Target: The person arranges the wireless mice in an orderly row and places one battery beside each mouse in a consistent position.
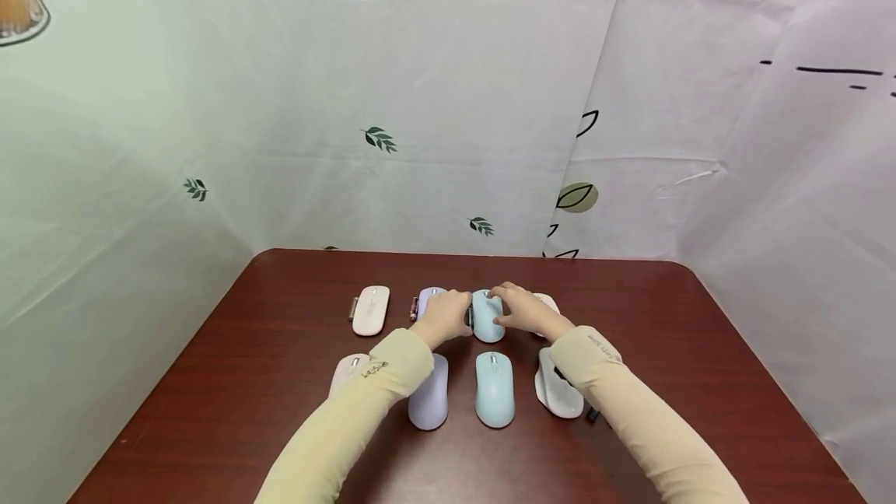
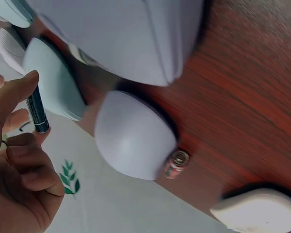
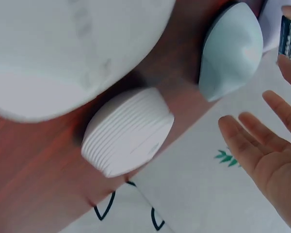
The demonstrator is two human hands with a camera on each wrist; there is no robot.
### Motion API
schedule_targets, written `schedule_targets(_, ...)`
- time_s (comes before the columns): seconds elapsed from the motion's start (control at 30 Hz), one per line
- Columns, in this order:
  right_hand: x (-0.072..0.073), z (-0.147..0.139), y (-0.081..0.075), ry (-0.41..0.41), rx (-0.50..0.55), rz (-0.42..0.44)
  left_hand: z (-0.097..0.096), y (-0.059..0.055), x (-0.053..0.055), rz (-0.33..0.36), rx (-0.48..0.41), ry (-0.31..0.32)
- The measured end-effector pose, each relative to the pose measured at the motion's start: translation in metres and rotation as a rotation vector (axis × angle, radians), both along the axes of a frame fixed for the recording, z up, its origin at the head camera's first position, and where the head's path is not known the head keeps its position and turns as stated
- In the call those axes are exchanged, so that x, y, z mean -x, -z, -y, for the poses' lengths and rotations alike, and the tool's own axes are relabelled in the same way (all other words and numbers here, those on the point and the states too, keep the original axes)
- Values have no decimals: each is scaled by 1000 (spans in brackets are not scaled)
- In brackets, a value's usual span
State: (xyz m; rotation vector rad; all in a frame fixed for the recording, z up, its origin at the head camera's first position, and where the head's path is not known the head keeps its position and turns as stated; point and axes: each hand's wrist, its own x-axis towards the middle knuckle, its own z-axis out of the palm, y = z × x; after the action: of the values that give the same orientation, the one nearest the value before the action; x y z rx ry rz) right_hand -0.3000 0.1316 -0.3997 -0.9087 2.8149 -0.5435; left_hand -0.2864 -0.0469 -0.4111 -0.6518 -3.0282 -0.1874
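Observation:
My left hand (image 1: 444, 317) pinches a dark AA-type battery (image 2: 37, 110) between thumb and fingertip, just left of the far light-blue mouse (image 1: 488, 319). My right hand (image 1: 528, 311) hovers at that mouse's right side, its fingers spread and holding nothing; in the right wrist view its palm (image 3: 271, 167) shows bare. Below, a second light-blue mouse (image 1: 495, 391) lies on the table. A far lavender mouse (image 2: 133, 133) sits partly behind my left hand, with a reddish battery (image 2: 176, 163) beside it. A nearer lavender mouse (image 1: 429, 395) lies by my left sleeve.
On the left are a far cream mouse (image 1: 371, 310) with a battery (image 1: 353, 309) beside it and a pale pink mouse (image 1: 348, 370) partly under my sleeve. White mice (image 1: 560, 395) lie right, beside a small black object (image 1: 593, 415). Fabric (image 1: 448, 99) hangs behind the table (image 1: 630, 286).

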Motion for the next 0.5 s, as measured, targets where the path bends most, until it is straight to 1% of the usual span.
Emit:
schedule_targets(0.07,2,8,2,11,2,15,2,0,3,13,6,-27)
schedule_targets(0.13,4,14,4,24,-13,15,3,0,5,20,10,-41)
schedule_targets(0.27,12,24,6,78,-49,45,3,1,10,38,6,-34)
schedule_targets(0.4,30,26,15,108,-57,82,-1,0,14,52,34,-48)
schedule_targets(0.43,42,23,26,86,-44,62,-2,0,14,51,39,-54)
schedule_targets(0.5,49,22,31,96,-54,76,-4,-1,16,52,52,-58)
